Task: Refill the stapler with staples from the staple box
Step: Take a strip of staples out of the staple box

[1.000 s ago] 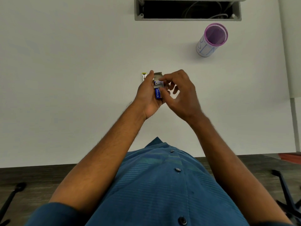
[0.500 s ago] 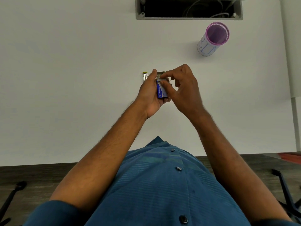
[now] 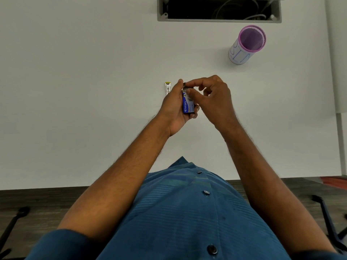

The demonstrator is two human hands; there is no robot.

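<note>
Hands (image 3: 195,102) on staple box (image 3: 188,103), mid-table (image 3: 75,91), open surface around.

The left hand (image 3: 175,107) hides most of the stapler (image 3: 167,88). Fingers (image 3: 195,83) cover the staple box (image 3: 187,103) top.

Table (image 3: 75,91) lies bare except stapler (image 3: 167,88) and cup (image 3: 247,45).

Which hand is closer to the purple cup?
The right hand. It is at the top of the staple box, below and left of the purple cup. The left hand holds the box from the other side, farther from the cup.
</note>
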